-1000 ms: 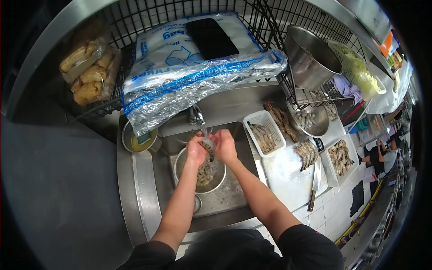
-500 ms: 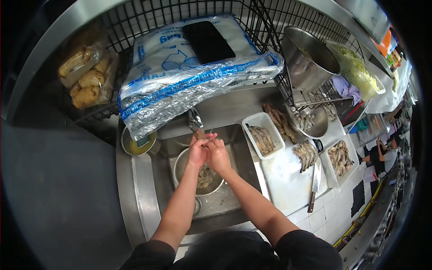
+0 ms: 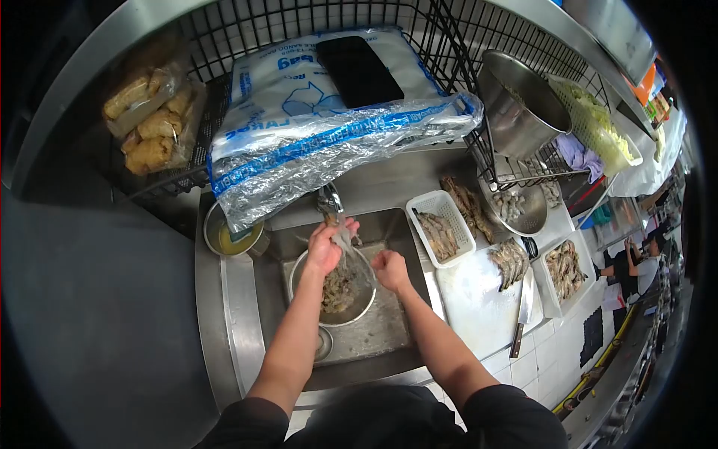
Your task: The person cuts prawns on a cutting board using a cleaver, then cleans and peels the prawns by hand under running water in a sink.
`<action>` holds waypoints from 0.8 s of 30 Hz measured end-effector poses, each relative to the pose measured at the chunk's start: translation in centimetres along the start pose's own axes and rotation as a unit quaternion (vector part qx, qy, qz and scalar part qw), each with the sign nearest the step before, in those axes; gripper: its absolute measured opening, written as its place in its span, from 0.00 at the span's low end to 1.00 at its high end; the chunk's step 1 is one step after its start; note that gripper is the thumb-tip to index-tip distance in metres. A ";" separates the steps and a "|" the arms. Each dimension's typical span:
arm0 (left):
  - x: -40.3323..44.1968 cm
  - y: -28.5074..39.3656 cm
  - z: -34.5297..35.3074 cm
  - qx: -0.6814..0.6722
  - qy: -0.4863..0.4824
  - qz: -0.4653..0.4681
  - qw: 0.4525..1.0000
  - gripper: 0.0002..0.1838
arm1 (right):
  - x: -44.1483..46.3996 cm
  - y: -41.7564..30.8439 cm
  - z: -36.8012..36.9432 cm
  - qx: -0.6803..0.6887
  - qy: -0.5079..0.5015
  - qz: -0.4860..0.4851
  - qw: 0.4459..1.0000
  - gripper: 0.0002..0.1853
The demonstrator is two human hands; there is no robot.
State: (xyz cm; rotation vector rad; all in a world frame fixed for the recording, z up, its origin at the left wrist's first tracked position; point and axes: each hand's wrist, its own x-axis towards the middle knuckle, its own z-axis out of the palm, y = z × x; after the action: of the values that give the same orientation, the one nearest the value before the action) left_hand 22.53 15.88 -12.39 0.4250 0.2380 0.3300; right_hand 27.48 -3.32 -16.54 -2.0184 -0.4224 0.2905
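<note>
Under the faucet (image 3: 330, 198), my left hand (image 3: 324, 251) is closed around a greyish shrimp (image 3: 343, 235), partly covered by the fingers and the running water. My right hand (image 3: 391, 271) is off to the right, over the side of the sink (image 3: 378, 337), with its fingers curled in; whatever they may hold is hidden. Below both hands, a round metal bowl (image 3: 350, 322) with a pile of shrimp (image 3: 338, 292) in it stands in the sink. A small round metal cup or drain part (image 3: 323, 343) shows near the bowl's lower edge.
Right of the sink are a white basket of shrimp (image 3: 437, 233), a cutting board (image 3: 471, 307) with shrimp (image 3: 510, 263), a knife (image 3: 523, 310), a metal colander (image 3: 527, 217) and a white tub (image 3: 566, 269). Plastic bags (image 3: 284, 112) overhang the sink's back. A person (image 3: 639, 262) is far right.
My hands were together under the faucet and are now apart. The right one has moved right and down, while the left stays at the water with the shrimp.
</note>
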 end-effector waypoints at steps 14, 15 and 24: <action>-2.6 2.4 -0.7 0.473 -0.014 -0.165 0.865 0.10 | 3.5 -1.2 0.9 0.287 -0.260 -0.015 0.922 0.13; -2.6 2.9 -0.6 0.464 -0.013 -0.157 0.872 0.10 | 3.5 -1.5 1.1 0.295 -0.256 -0.025 0.920 0.12; -2.5 4.4 -0.4 0.474 -0.035 -0.155 0.866 0.09 | 3.1 -2.3 4.3 0.334 -0.195 0.009 0.922 0.10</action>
State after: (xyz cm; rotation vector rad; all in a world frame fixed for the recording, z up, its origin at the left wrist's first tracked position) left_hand 18.99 18.87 -10.44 1.3563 0.3878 -0.1543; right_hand 28.29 2.46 -16.53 -1.2893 -0.4706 0.7493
